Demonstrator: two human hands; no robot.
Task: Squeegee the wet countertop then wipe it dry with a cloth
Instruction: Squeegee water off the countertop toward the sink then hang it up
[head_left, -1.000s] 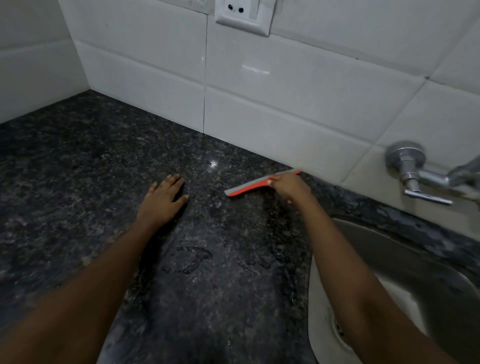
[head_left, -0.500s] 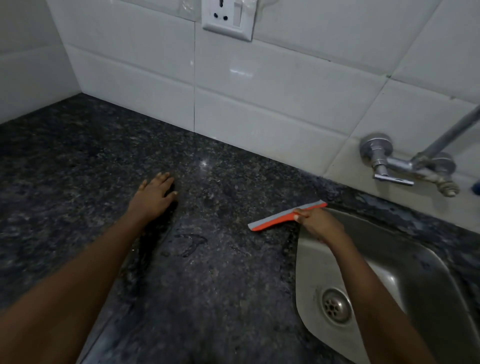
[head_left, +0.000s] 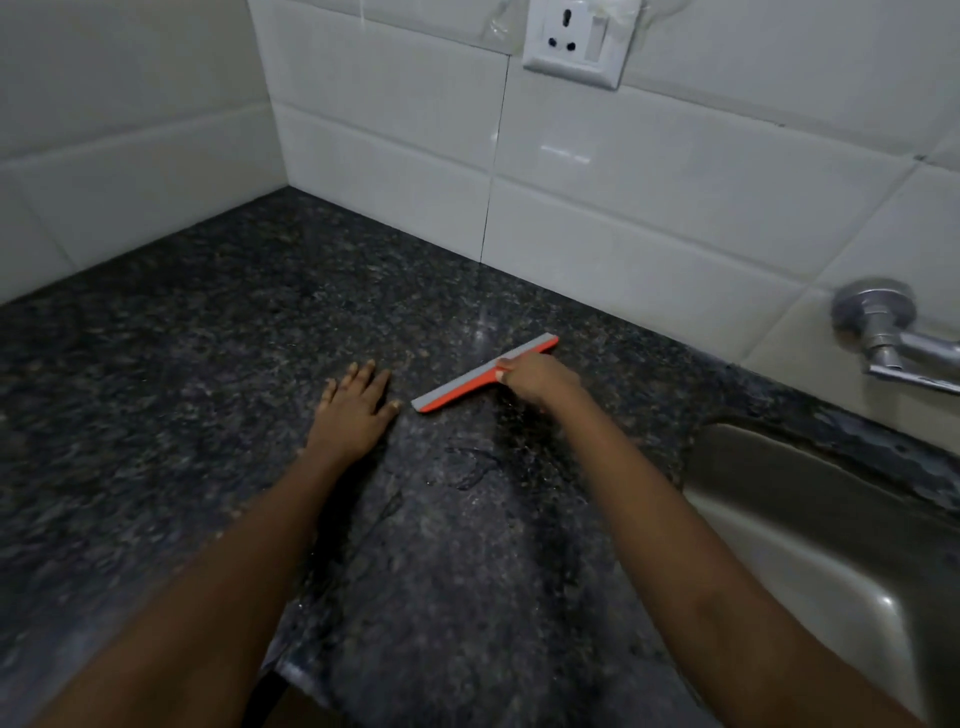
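An orange squeegee with a grey blade (head_left: 457, 387) lies edge-down on the dark speckled granite countertop (head_left: 208, 364), near the back wall. My right hand (head_left: 537, 382) grips it at its middle, covering the handle. My left hand (head_left: 356, 410) rests flat on the counter with fingers spread, just left of the blade's near end and not touching it. A thin wet streak (head_left: 467, 470) shows on the stone between my forearms. No cloth is in view.
A steel sink (head_left: 810, 530) is sunk into the counter at the right. A chrome tap (head_left: 883, 338) sticks out of the white tiled wall (head_left: 649, 218) above it. A wall socket (head_left: 574, 44) sits high on the tiles. The counter's front edge (head_left: 301, 675) is near my elbows.
My right hand carried the squeegee from the sink's rim back left toward the wall, close to my left hand. The left hand stayed flat. My head turned left.
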